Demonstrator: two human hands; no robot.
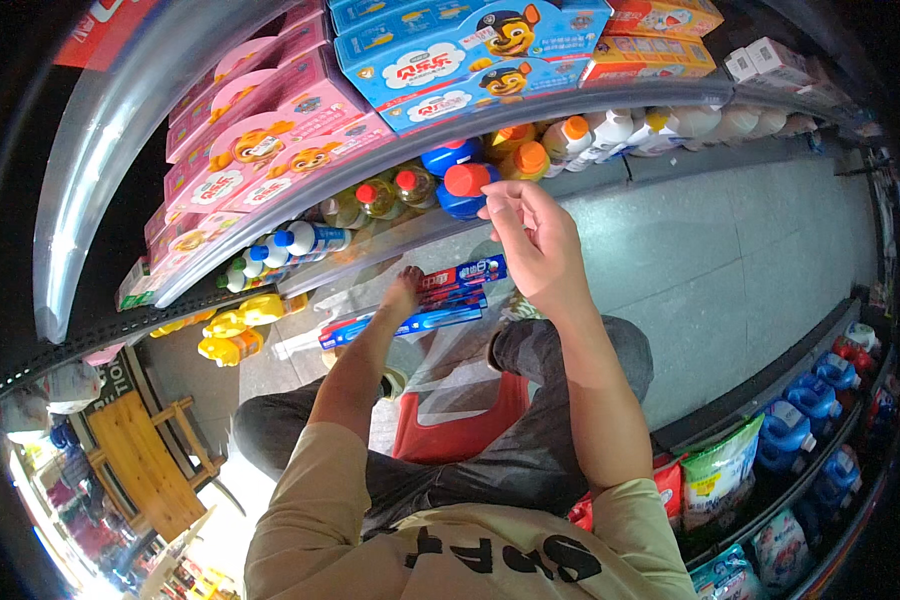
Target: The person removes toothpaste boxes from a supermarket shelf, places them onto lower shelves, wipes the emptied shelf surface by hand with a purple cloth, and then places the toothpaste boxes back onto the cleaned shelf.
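Note:
My left hand (411,280) reaches low in front of me, at the left end of several narrow red and blue cartons (461,274) that look like toothpaste boxes. Its fingers are dark and small in view, so their grip is unclear. Clear plastic film (450,337) shows around the cartons. Higher and closer to the camera, my right hand (536,244) hangs with loosely curled fingers, nothing visible in them. In the picture its fingertips overlap the red cap (466,180) of a blue bottle (461,202) on the lower shelf; whether they touch cannot be told.
Pink cartoon boxes (270,142) and blue ones (465,60) fill the shelf above. Below it stand orange-capped bottles (529,159) and yellow bottles (232,337). A red plastic stool (457,427) is between my legs. Blue jugs (787,427) line the right shelf; a wooden bench (142,457) stands left.

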